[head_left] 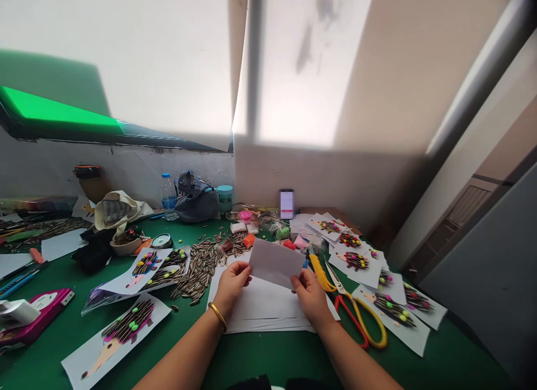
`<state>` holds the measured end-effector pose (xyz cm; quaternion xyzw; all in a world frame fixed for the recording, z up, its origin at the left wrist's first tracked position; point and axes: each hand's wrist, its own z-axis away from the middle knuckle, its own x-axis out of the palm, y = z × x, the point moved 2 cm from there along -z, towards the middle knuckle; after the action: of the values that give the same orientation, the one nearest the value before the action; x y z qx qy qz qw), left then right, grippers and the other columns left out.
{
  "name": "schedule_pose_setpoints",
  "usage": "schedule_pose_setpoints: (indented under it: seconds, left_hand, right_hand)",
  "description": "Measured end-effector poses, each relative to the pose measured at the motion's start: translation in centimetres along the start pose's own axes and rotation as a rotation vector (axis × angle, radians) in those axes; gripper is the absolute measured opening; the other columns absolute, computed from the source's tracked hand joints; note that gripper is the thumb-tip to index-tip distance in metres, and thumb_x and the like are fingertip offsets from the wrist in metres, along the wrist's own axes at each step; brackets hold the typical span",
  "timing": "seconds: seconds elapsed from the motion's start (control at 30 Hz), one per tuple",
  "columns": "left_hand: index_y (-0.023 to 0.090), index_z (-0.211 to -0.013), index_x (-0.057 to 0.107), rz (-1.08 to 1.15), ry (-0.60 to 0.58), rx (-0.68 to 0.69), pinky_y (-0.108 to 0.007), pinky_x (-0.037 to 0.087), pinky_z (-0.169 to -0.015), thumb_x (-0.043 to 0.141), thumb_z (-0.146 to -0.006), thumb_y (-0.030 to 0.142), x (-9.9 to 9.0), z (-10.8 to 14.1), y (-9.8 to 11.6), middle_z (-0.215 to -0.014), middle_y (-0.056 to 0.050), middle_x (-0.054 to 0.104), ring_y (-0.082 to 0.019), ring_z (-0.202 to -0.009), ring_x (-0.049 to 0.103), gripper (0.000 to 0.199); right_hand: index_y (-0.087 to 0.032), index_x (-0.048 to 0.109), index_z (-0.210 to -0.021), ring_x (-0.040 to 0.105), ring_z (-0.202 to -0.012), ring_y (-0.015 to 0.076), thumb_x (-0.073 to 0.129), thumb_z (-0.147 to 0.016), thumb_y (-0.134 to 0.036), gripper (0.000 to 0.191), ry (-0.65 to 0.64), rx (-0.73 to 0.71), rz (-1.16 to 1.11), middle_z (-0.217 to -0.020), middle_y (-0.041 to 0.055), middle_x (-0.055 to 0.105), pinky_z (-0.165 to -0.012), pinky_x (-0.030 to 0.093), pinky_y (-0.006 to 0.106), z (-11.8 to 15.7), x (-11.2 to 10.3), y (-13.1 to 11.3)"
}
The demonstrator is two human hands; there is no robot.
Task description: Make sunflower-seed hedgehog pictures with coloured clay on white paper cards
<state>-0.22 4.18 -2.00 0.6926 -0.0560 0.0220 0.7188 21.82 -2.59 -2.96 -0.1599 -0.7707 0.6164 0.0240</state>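
Note:
A small blank white card (pixel 277 262) is raised above a stack of white paper (pixel 264 309) in the middle of the green table. My left hand (pixel 230 283), with a gold bangle at the wrist, pinches the card's left edge between thumb and fingers. At its lower right corner, my right hand (pixel 311 295) grips the same card. Striped sunflower seeds (pixel 201 267) lie in a pile left of the stack. Just right of my right hand are scissors (pixel 356 309) with red and yellow handles and a yellow-handled tool (pixel 322 273).
Hedgehog cards lie at the right (pixel 356 264) and left (pixel 121 337). Colored clay packs (pixel 248 240), a phone (pixel 287 204), a blue-gray bag (pixel 195 202) and a water bottle (pixel 168 197) stand or lie toward the wall. A magenta device (pixel 37 317) is at far left.

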Motion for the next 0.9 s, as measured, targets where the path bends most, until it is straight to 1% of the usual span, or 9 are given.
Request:
schedule_pose_setpoints:
  seconds: [0.13, 0.3, 0.4, 0.53, 0.63, 0.7, 0.77, 0.9]
  left_hand:
    - [0.017, -0.077, 0.068, -0.017, 0.000, 0.005, -0.023, 0.045, -0.055, 0.081, -0.057, 0.046, 0.02, -0.05, -0.04, -0.069, -0.001, 0.065, -0.012, -0.058, 0.058, 0.037]
    - [0.016, -0.084, 0.071, -0.039, -0.002, -0.001, -0.025, 0.047, -0.058, 0.078, -0.058, 0.049, 0.05, -0.19, -0.22, -0.074, -0.003, 0.067, -0.014, -0.063, 0.060, 0.043]
    - [0.016, -0.085, 0.071, -0.054, -0.005, -0.006, -0.025, 0.047, -0.058, 0.076, -0.057, 0.050, 0.08, -0.23, -0.24, -0.074, -0.003, 0.067, -0.015, -0.064, 0.060, 0.044]
    - [0.016, -0.085, 0.071, -0.070, -0.012, -0.001, -0.026, 0.046, -0.059, 0.075, -0.058, 0.049, 0.09, -0.17, -0.07, -0.076, -0.004, 0.068, -0.014, -0.063, 0.057, 0.044]
    - [0.016, -0.088, 0.071, -0.089, -0.028, 0.007, -0.025, 0.044, -0.058, 0.074, -0.059, 0.051, 0.09, -0.13, -0.01, -0.078, -0.004, 0.068, -0.014, -0.063, 0.055, 0.046]
    - [0.016, -0.087, 0.071, -0.117, -0.049, 0.021, -0.025, 0.042, -0.057, 0.073, -0.060, 0.052, 0.09, -0.16, -0.04, -0.076, -0.003, 0.067, -0.014, -0.062, 0.054, 0.046]
    - [0.016, -0.082, 0.071, -0.143, -0.066, 0.037, -0.025, 0.040, -0.056, 0.072, -0.061, 0.054, 0.08, -0.23, -0.12, -0.070, -0.002, 0.064, -0.013, -0.060, 0.051, 0.044]
    - [0.016, -0.075, 0.069, -0.161, -0.067, 0.052, -0.025, 0.038, -0.056, 0.072, -0.060, 0.054, -0.05, -0.46, -0.34, -0.063, 0.000, 0.059, -0.013, -0.058, 0.048, 0.041]
  right_hand:
    - [-0.021, 0.063, -0.098, 0.062, -0.076, 0.0228, 0.055, -0.086, -0.053, 0.035, 0.016, -0.009, 0.024, -0.088, 0.0072, 0.066, -0.067, 0.054, 0.034, -0.03, -0.16, -0.15]
    - [-0.019, 0.063, -0.103, 0.062, -0.075, 0.0216, 0.053, -0.086, -0.057, 0.043, 0.044, 0.006, 0.019, -0.092, 0.0085, 0.067, -0.066, 0.054, 0.034, -0.11, -0.22, 0.12]
    - [-0.019, 0.062, -0.103, 0.061, -0.070, 0.0199, 0.051, -0.087, -0.060, 0.045, 0.047, 0.014, 0.030, -0.089, 0.0068, 0.066, -0.064, 0.053, 0.033, -0.14, -0.26, 0.40]
    - [-0.021, 0.062, -0.100, 0.058, -0.060, 0.0176, 0.049, -0.088, -0.058, 0.041, 0.053, 0.021, 0.085, -0.078, 0.0030, 0.063, -0.059, 0.049, 0.030, -0.19, -0.37, 0.65]
    - [-0.021, 0.062, -0.099, 0.058, -0.059, 0.0178, 0.049, -0.088, -0.056, 0.040, 0.058, 0.020, 0.093, -0.075, 0.0024, 0.063, -0.058, 0.048, 0.030, -0.21, -0.42, 0.67]
    - [-0.021, 0.062, -0.100, 0.058, -0.060, 0.0180, 0.049, -0.088, -0.056, 0.039, 0.051, 0.018, 0.095, -0.076, 0.0028, 0.063, -0.059, 0.048, 0.030, -0.21, -0.40, 0.63]
    - [-0.021, 0.062, -0.100, 0.058, -0.060, 0.0181, 0.048, -0.089, -0.055, 0.039, 0.043, 0.018, 0.101, -0.076, 0.0029, 0.063, -0.059, 0.048, 0.030, -0.19, -0.36, 0.62]
    - [-0.020, 0.060, -0.101, 0.058, -0.061, 0.0182, 0.047, -0.089, -0.054, 0.038, 0.044, 0.023, 0.098, -0.078, 0.0033, 0.063, -0.060, 0.049, 0.030, -0.22, -0.31, 0.72]
